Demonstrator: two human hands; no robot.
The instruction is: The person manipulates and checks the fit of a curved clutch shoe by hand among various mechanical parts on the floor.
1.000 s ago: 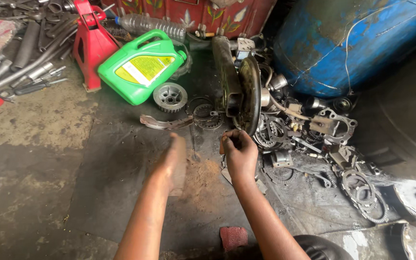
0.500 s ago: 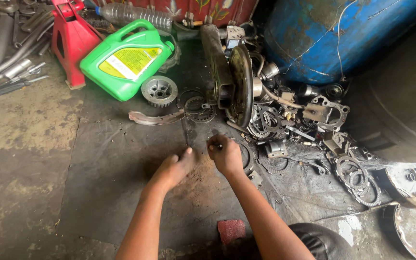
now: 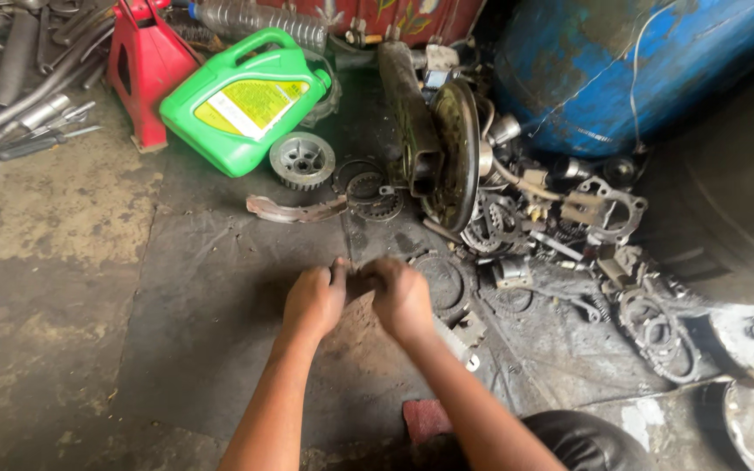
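Fingers of our left hand [image 3: 314, 301] and right hand [image 3: 400, 296] curl together, touching; what they pinch we cannot tell. Beyond lie a curved metal strip [image 3: 294, 209] and a green jug [image 3: 242, 100].

Near my hands, the floor [image 3: 89, 288] is rough, oil-stained concrete; the jug [image 3: 242, 100] is glossy green plastic; the toothed wheel [image 3: 302, 160] and brake shoe [image 3: 294, 209] are dull, greasy metal.

Green oil jug [image 3: 246, 100] with yellow label up-left of hands. Red jack stand [image 3: 143, 65] further left. Blue drum [image 3: 621, 65] up-right, scuffed. Grey toothed pulley [image 3: 302, 160] just ahead. Floor mat [image 3: 220, 296] dark grey, tan dirt patches left.
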